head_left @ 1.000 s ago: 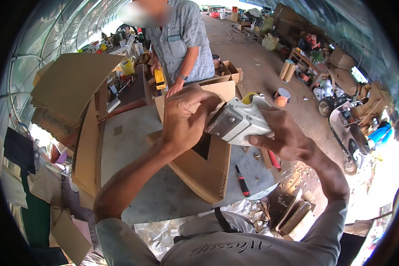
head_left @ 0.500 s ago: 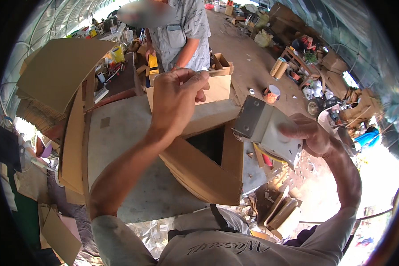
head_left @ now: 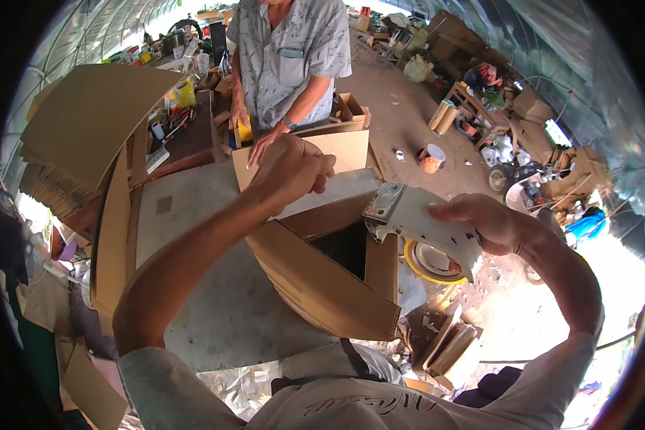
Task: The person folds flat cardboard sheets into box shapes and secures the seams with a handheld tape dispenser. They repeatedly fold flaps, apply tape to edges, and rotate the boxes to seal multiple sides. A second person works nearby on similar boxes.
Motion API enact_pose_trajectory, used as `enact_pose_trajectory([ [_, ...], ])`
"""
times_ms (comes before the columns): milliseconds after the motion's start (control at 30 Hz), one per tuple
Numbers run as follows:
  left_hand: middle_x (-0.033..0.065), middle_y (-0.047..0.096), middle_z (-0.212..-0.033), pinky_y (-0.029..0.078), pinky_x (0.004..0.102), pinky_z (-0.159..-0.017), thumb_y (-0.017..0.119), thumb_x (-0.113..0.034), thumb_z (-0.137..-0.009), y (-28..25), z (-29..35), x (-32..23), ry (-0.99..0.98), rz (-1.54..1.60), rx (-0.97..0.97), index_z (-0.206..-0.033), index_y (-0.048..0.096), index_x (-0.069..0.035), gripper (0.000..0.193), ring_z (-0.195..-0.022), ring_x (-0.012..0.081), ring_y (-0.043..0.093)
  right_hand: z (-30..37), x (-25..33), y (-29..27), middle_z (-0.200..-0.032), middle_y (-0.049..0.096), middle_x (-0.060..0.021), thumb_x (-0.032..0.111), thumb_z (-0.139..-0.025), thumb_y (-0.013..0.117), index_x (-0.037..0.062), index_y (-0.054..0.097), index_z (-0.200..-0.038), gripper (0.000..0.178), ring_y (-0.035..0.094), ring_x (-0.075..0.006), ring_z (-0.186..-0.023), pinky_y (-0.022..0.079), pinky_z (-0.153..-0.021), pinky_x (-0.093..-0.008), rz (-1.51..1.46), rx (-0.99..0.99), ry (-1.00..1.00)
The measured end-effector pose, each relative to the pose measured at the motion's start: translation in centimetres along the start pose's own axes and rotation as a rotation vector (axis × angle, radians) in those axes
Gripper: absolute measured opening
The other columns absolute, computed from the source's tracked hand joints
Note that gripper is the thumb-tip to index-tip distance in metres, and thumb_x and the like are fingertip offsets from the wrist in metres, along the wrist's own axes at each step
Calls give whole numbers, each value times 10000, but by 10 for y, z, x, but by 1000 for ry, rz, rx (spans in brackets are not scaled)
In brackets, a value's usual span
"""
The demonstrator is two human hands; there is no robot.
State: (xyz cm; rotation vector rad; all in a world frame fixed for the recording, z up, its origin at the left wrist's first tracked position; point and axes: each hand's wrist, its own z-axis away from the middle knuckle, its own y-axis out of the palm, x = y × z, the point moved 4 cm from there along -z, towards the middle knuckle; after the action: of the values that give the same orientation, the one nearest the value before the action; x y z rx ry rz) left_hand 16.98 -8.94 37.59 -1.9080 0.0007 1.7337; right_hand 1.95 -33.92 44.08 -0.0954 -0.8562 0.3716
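My right hand (head_left: 484, 222) grips a tape dispenser (head_left: 426, 221) with a pale body, a metal plate at its front and a yellow-rimmed roll below. The dispenser is tilted over the right end of a brown cardboard box (head_left: 330, 290) on the grey table (head_left: 208, 315). Through a triangular gap in the box top, a dark inside shows. My left hand (head_left: 290, 172) is closed in a pinch above the box's far left corner. Whatever its fingertips hold is too small to name. Any clear tape between my hands cannot be made out.
Across the table a person (head_left: 287, 64) in a patterned shirt has both hands at another cardboard box (head_left: 347, 150). Flat cardboard sheets (head_left: 93, 122) are stacked at the left. An orange-and-white bucket (head_left: 431, 158) stands on the floor, and clutter (head_left: 537, 158) lines the right side.
My left hand has lowered slightly, still pinched. The dispenser has turned and shifted slightly left and down, showing more of its roll. The other person's hand has moved onto the far box.
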Motion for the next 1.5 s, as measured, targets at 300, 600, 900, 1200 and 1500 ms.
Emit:
enact_pose_trajectory([
  [300,69,641,-615,500,290,-529,722,-187,-897,-28,-12,46,-42,235,-41,-816,749,40,242,-542,146,636,5,-3,-1,-1107,706,-109,423,-1011,682,-42,672,-1243,520,686,-168,-983,557,-882,-346,-4,-78,37],
  [600,64,662,-700,518,304,-561,739,-175,-882,-13,4,70,-267,363,95,-824,743,36,219,-586,165,664,12,-7,-4,-1084,703,-121,435,-1004,669,-33,680,-1224,517,704,-203,-949,595,-777,-421,-2,-121,84],
  [900,-1,586,-569,442,268,-522,737,-203,-859,17,6,94,-66,87,477,-734,755,-6,234,-527,77,555,9,-7,-3,-1089,702,-120,428,-1012,636,26,669,-1293,492,705,-223,-959,605,-735,-470,-18,-116,90],
  [1200,-11,672,-661,491,284,-557,783,-347,-840,23,-14,94,-36,-410,600,-853,800,-38,310,-610,67,625,7,0,4,-1119,728,-95,414,-1009,640,53,680,-1287,458,707,-182,-935,572,-786,-403,-47,-59,98],
  [1500,50,688,-1107,517,281,-822,690,-468,-954,35,5,165,-18,324,384,-1266,665,-41,529,-947,99,648,9,-8,8,-1114,735,-74,363,-1032,621,1,679,-1246,425,705,-144,-916,579,-798,-344,-94,-28,28],
])
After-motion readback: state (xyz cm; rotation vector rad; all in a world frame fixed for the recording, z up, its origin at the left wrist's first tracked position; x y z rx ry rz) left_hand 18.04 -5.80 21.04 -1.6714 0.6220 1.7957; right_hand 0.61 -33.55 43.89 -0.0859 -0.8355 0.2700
